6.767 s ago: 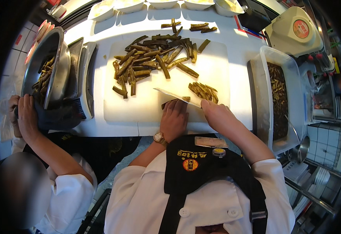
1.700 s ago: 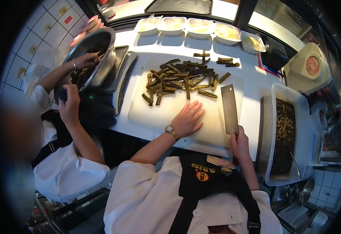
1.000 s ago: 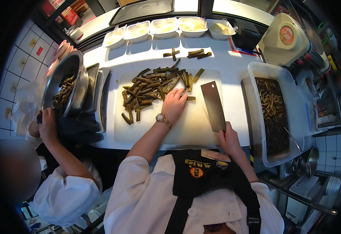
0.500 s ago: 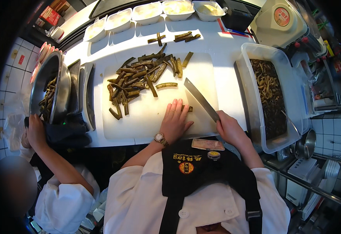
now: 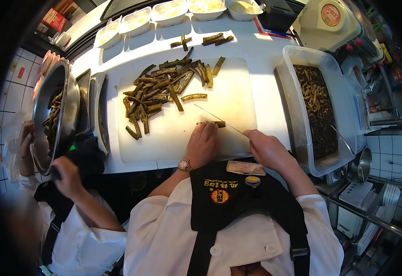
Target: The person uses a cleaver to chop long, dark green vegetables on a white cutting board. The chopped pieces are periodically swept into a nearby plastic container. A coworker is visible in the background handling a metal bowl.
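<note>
My right hand (image 5: 267, 147) grips the handle of a knife (image 5: 215, 117), its thin blade seen nearly edge-on and pointing up and left. The blade crosses an olive-green vegetable stalk (image 5: 220, 124) on the white cutting board (image 5: 164, 149). Bent fingers of my left hand (image 5: 203, 141) hold that stalk down against the board, just left of the blade. Farther off and to the left lies a heap of similar dark cut stalks (image 5: 157, 89). One loose stalk piece (image 5: 194, 97) rests between the heap and the blade.
At the right stands a clear plastic tub (image 5: 297, 115) of dark shredded vegetable. White containers (image 5: 169, 12) line the far edge. A metal bowl (image 5: 70, 106) of stalks sits left, beside a co-worker's two hands (image 5: 70, 177). A beige machine (image 5: 329, 23) occupies the far right.
The knife has swung left and turned edge-on over the stalk. My left fingers have bent from flat to curled. The co-worker's near hand moved off the bowl rim, down and right.
</note>
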The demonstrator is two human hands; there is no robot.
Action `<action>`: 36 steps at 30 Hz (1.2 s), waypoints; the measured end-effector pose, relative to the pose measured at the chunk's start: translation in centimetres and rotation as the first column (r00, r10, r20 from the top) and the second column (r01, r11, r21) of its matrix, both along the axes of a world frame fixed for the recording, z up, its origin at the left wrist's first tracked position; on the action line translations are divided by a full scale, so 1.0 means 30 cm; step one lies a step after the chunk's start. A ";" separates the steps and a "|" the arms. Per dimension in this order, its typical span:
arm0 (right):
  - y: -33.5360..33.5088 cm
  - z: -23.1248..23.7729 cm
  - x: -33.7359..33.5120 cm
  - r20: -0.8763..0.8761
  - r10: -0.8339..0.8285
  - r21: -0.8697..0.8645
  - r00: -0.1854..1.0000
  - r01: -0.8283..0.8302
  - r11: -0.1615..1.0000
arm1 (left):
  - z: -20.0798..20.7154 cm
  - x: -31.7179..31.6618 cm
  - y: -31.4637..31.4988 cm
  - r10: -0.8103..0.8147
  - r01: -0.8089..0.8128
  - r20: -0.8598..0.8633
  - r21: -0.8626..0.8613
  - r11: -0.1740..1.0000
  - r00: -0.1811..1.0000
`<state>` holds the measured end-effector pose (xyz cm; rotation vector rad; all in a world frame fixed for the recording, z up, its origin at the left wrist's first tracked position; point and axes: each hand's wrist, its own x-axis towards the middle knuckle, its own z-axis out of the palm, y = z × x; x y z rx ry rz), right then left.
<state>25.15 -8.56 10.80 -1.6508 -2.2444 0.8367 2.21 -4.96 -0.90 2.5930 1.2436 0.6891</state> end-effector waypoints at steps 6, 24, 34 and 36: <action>0.031 -0.011 -0.024 0.101 0.087 -0.038 0.991 -0.084 0.996 | 0.004 -0.002 0.004 -0.027 0.024 0.036 0.083 0.996 0.999; 0.053 -0.009 -0.050 0.193 0.091 -0.120 0.977 -0.068 0.990 | 0.026 0.002 -0.003 0.006 -0.007 0.087 0.008 1.000 0.996; 0.101 -0.057 -0.103 0.086 0.004 -0.112 0.996 0.005 0.994 | 0.028 0.005 -0.006 0.031 -0.031 0.074 0.000 1.000 0.997; 0.099 -0.056 -0.085 -0.011 -0.082 -0.151 0.997 0.079 0.985 | 0.029 0.004 -0.007 0.042 -0.039 0.096 -0.027 0.999 0.995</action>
